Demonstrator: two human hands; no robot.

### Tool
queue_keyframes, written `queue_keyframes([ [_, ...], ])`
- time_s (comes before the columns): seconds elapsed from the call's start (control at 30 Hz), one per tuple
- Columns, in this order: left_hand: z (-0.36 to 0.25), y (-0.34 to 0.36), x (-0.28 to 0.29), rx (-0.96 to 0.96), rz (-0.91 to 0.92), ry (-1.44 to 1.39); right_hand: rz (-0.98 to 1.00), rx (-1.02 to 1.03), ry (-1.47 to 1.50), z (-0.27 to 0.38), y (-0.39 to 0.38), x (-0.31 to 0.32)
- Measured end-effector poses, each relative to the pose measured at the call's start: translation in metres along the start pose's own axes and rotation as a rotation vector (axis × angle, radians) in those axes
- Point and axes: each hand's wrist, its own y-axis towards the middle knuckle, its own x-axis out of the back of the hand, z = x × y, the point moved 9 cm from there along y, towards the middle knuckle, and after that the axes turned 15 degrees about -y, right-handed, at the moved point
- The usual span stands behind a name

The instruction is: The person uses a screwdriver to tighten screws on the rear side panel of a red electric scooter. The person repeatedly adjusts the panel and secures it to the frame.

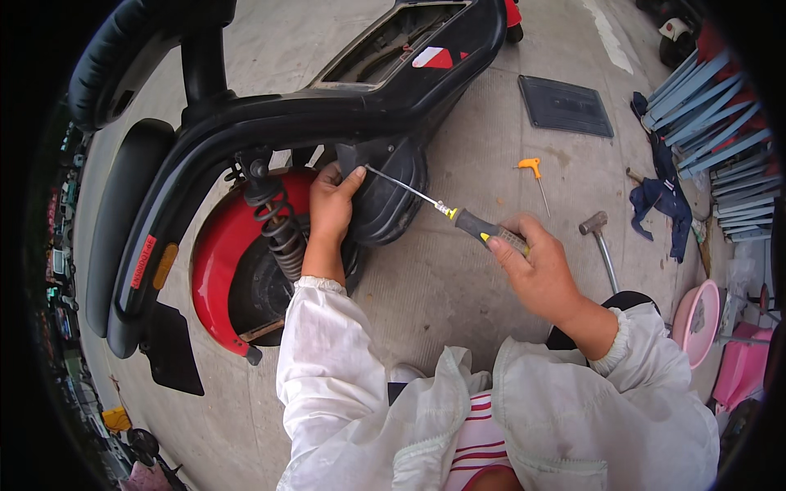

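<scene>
A black electric scooter (352, 114) with a red rear fender (214, 270) stands before me. My right hand (536, 266) wraps round the grey and yellow handle of a screwdriver (413, 192). Its long metal shaft points left and up, and the tip meets the black plastic cover (385, 196) beside the rear wheel. There, my left hand (332, 200) has its fingers curled together at the cover's edge, with the thumb by the screwdriver tip. Whatever those fingers pinch is hidden. A coil-spring shock absorber (282, 233) runs down just left of that hand.
On the concrete to the right lie an orange-handled hex key (532, 173), a hammer (602, 241), a flat black panel (565, 106) and dark blue cloth (667, 200). Stacked blue-grey stools (704, 106) and a pink basin (697, 323) line the right side.
</scene>
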Motion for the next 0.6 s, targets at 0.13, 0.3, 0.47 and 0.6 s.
queue_keyframes([
  [0.13, 0.000, -0.001, -0.001, 0.007, 0.001, -0.028, 0.290, -0.446, 0.491, -0.024, -0.006, -0.023],
  [0.3, -0.001, 0.000, -0.004, -0.010, 0.003, -0.022, -0.010, -0.043, 0.127, -0.006, -0.001, -0.009],
  [0.47, -0.002, -0.002, 0.000, -0.006, 0.009, -0.001, 0.290, -0.426, 0.524, -0.020, -0.004, -0.021],
  [0.6, -0.005, -0.004, -0.005, -0.001, 0.003, 0.005, 0.109, -0.288, 0.432, -0.018, 0.000, -0.014],
])
